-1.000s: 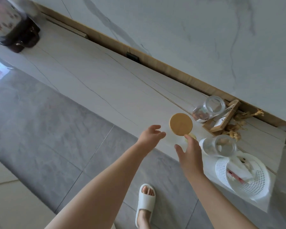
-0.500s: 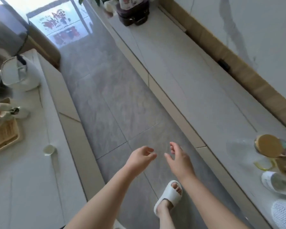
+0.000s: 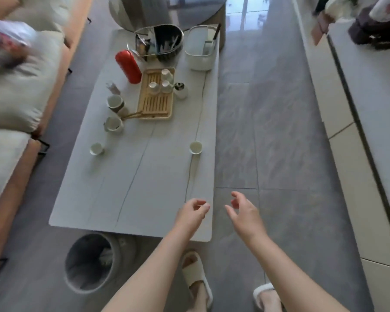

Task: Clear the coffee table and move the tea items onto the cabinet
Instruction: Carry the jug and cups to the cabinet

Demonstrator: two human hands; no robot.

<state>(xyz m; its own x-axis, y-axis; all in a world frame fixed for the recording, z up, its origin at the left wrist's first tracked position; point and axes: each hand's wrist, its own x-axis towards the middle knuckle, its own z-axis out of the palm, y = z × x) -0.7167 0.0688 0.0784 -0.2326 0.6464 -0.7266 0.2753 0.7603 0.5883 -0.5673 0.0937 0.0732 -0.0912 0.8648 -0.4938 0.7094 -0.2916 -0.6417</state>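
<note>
The grey coffee table (image 3: 131, 188) lies ahead. On it stand a bamboo tea tray (image 3: 156, 102) with small white cups, a red cylinder (image 3: 128, 66), two mugs (image 3: 114, 113), and two single small cups, one near the left edge (image 3: 96, 149) and one near the right edge (image 3: 195, 147). My left hand (image 3: 193, 213) hovers over the table's near right corner, fingers loosely curled, holding nothing. My right hand (image 3: 245, 213) hangs over the floor just right of the table, also empty. The cabinet (image 3: 369, 104) runs along the right.
A dark oval basket (image 3: 159, 42) and a white bin (image 3: 200, 50) sit at the table's far end. A grey waste bin (image 3: 89, 263) stands on the floor by the near left corner. A sofa (image 3: 16, 97) lines the left. Tiled floor separates table and cabinet.
My view has swung left from the cabinet to the coffee table. Both hands came away from the jar lid on the cabinet and now hang empty near the table's corner.
</note>
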